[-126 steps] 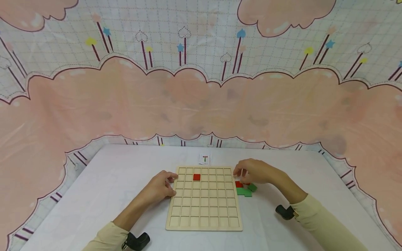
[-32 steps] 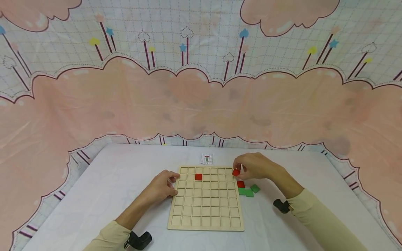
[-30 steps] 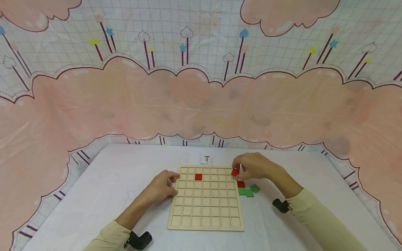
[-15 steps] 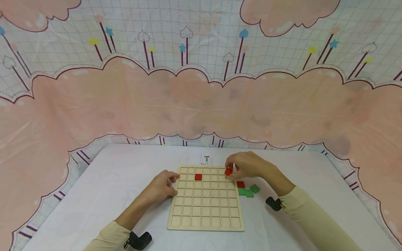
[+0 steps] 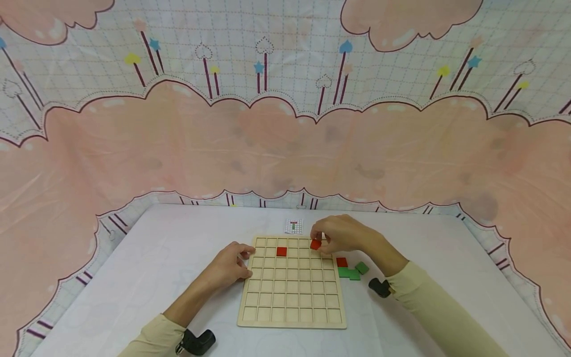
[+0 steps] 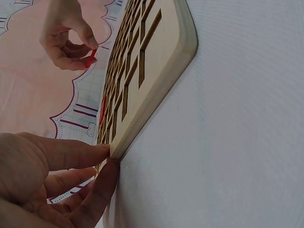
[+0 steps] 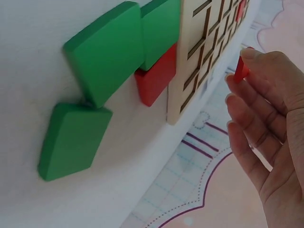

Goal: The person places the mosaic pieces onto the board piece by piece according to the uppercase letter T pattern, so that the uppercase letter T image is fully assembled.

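"Since it's clear of the surface, where is the red tile [image 5: 315, 244]?"

"Above the board [image 5: 292, 286], over its far right part. The right hand [image 5: 342, 232] pinches it between thumb and fingertip, its other fingers loosely bent."

"And the left hand [image 5: 226, 264]?"

"Half spread, thumb and fingertips touching the board's left edge. How hard they press, I can't tell."

"What sits in the board?"

"A second red tile [image 5: 281, 252]: second row from the far side, third column from the left."

"And around it?"

"By the right edge lie a third red tile [image 5: 341, 262] and three green tiles [image 5: 354, 275]. Two of the green ones touch; the other lies angled near them. Just beyond the far edge is a card [image 5: 294, 226] with a red and green T."

"Farther out?"

"A white table [image 5: 178, 228], then a backdrop [image 5: 285, 144] printed with pink clouds."
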Demonstrator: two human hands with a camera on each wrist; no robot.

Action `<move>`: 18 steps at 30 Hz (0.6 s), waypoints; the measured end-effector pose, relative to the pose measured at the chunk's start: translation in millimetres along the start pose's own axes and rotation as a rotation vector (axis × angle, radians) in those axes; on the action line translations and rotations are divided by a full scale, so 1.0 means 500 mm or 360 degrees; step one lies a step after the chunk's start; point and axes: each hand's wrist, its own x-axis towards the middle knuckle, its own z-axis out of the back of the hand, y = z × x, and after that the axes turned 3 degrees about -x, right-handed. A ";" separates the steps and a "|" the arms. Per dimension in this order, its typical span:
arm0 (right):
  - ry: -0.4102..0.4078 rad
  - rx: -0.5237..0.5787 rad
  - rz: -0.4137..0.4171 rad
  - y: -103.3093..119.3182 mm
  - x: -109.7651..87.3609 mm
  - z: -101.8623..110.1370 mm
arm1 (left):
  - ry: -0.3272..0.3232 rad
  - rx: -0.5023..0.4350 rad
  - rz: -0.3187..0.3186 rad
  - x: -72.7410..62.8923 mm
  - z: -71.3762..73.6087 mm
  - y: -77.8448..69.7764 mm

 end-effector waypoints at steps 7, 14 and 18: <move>-0.0002 -0.0008 0.0057 0.010 0.015 0.001 | -0.0001 -0.0006 0.0014 -0.001 0.000 -0.002; 0.0047 -0.0006 0.0019 0.020 0.029 -0.004 | -0.0001 -0.0013 0.0022 0.000 0.000 -0.001; 0.0045 0.0001 0.0042 0.025 0.035 -0.004 | -0.0005 -0.0005 0.0027 0.000 -0.001 -0.002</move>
